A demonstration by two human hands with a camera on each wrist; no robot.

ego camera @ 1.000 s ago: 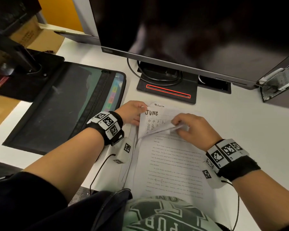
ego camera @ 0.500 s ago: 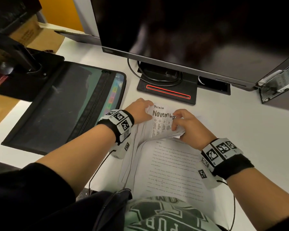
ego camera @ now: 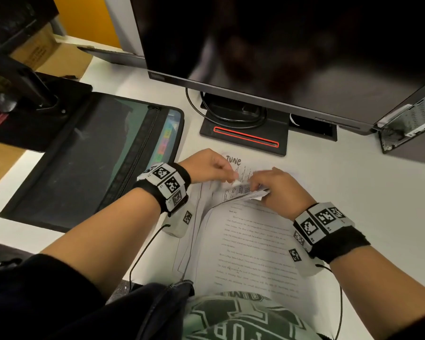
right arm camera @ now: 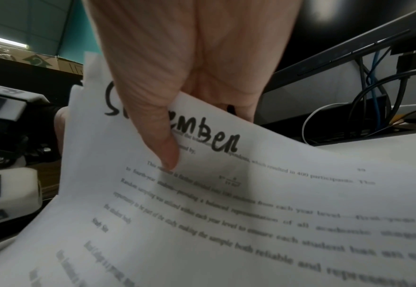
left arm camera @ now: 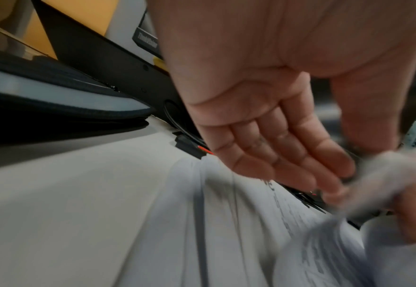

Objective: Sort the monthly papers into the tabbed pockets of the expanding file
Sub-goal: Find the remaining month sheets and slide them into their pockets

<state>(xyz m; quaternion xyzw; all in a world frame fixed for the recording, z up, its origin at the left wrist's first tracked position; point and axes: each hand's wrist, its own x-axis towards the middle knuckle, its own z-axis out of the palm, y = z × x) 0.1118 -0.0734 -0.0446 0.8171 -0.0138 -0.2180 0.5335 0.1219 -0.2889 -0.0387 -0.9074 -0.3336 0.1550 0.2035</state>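
Observation:
A stack of printed papers (ego camera: 245, 246) lies on the white desk (ego camera: 353, 192) right in front of me. My right hand (ego camera: 258, 187) grips the far ends of several upper sheets and bends them back toward me. In the right wrist view its thumb (right arm camera: 162, 139) presses on a sheet headed "September" (right arm camera: 226, 194). Beyond the fold lies a sheet headed "June" (ego camera: 234, 160). My left hand (ego camera: 227, 176) pinches a sheet's edge there; the left wrist view is blurred. The black expanding file (ego camera: 84, 163) lies flat at the left, its coloured tabs (ego camera: 166, 141) showing.
A large monitor (ego camera: 280, 57) stands behind the papers on a black base with a red stripe (ego camera: 245, 136), cables coiled on it. A second black stand base (ego camera: 35, 114) overlaps the file's far left. A small computer case (ego camera: 407, 126) sits far right. Cardboard boxes (ego camera: 47, 55) are at the back left.
My right hand has leafed on through the sheet ends: a "November" sheet showed half a second ago, and "June" shows now. My left hand has shifted right onto a sheet's edge.

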